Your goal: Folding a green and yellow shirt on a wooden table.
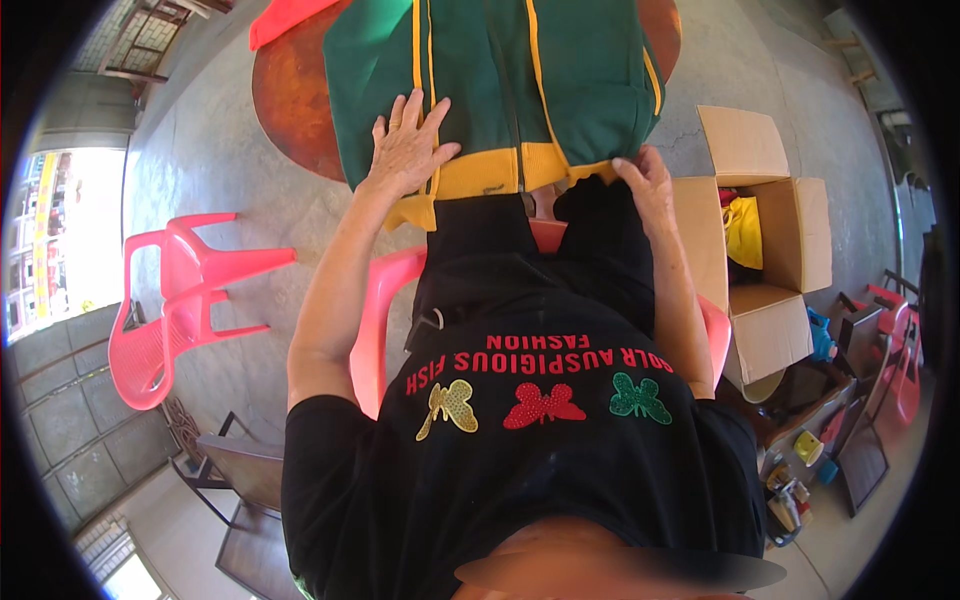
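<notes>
A dark green zip jacket (472, 90) with yellow piping and a yellow ribbed hem (476, 174) lies spread over a round reddish-brown table (289, 105), its hem hanging towards my lap. My left hand (405, 146) rests flat on the jacket beside the piping, fingers apart, a ring on one finger. At the opposite side, my right hand (649, 176) pinches the hem near its corner between thumb and fingers. Between the hands runs the front zip. Part of a red cloth (289, 21) lies at the table's far left edge.
An open cardboard box (814, 232) with yellow, red and black cloth inside stands at my right. A pink plastic chair (180, 285) is on the floor at the left. I sit on another pink chair (375, 315). Dark wooden furniture (244, 472) stands at lower left.
</notes>
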`<state>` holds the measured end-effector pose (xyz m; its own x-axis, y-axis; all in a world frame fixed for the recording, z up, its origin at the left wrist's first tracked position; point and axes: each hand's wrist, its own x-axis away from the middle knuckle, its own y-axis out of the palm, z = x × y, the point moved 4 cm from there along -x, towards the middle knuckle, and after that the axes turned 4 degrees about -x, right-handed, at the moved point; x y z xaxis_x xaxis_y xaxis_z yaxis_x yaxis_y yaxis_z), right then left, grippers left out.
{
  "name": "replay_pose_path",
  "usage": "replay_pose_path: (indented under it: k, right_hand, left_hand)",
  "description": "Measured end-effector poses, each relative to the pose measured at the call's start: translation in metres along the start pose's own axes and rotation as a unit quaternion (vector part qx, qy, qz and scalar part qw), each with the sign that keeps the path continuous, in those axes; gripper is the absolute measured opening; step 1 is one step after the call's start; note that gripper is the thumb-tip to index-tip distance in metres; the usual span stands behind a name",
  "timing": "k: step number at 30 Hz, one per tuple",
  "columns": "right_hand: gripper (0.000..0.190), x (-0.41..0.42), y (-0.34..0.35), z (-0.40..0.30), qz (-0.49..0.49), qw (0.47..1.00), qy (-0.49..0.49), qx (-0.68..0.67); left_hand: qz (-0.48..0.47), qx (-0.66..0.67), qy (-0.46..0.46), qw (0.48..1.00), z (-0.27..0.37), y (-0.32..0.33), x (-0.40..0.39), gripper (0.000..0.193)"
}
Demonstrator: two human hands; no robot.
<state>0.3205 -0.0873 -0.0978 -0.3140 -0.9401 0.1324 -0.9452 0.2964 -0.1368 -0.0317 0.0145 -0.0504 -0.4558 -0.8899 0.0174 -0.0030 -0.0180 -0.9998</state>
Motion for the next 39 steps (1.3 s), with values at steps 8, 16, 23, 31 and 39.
replay_pose_path:
  k: [8, 16, 23, 31, 39]
  right_hand:
    - [0.011, 0.013, -0.014, 0.017, -0.079, 0.942, 0.131, -0.299]
    - [0.041, 0.029, -0.01, 0.03, -0.082, 0.95, 0.173, -0.244]
    - [0.084, -0.023, -0.034, 0.027, 0.089, 0.989, 0.009, -0.122]
    - [0.067, -0.029, -0.027, 0.023, -0.031, 0.963, 0.062, -0.261]
    - [0.053, -0.014, -0.036, 0.025, 0.002, 0.952, 0.096, -0.291]
  left_hand:
    - [0.107, 0.06, 0.131, 0.984, 0.087, -0.052, -0.064, 0.065]
    - [0.033, 0.063, 0.228, 0.971, 0.166, 0.006, -0.086, 0.075]
    - [0.037, 0.079, 0.296, 0.951, 0.171, -0.011, -0.055, 0.094]
    - [0.085, 0.001, 0.297, 0.951, 0.165, 0.002, -0.031, 0.098]
    - [0.173, 0.028, 0.289, 0.941, 0.177, 0.005, -0.03, 0.088]
